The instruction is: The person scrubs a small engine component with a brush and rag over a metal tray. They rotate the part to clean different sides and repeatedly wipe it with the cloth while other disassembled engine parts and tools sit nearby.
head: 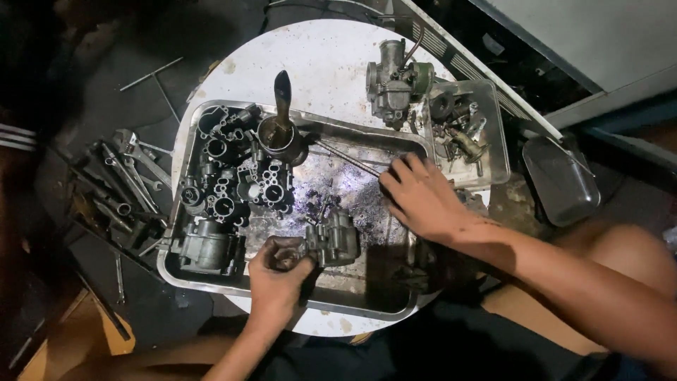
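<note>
The left hand (276,271) grips a carburetor body (333,238) at lower centre of the frame, inside the metal tray (367,305). The right hand (423,194) lies open, fingers spread on the wet tray floor near a thin rod (347,159). Risk: oily residue may let the body slip.

Carburetor parts (226,183) in tray (352,300) (left half), tray on round table (317,63), wrenches (130,176) left

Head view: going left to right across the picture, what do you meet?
Wrenches on the floor → carburetor bodies in the metal tray → left hand → right hand → clear plastic box of small parts → empty metal pan.
</note>
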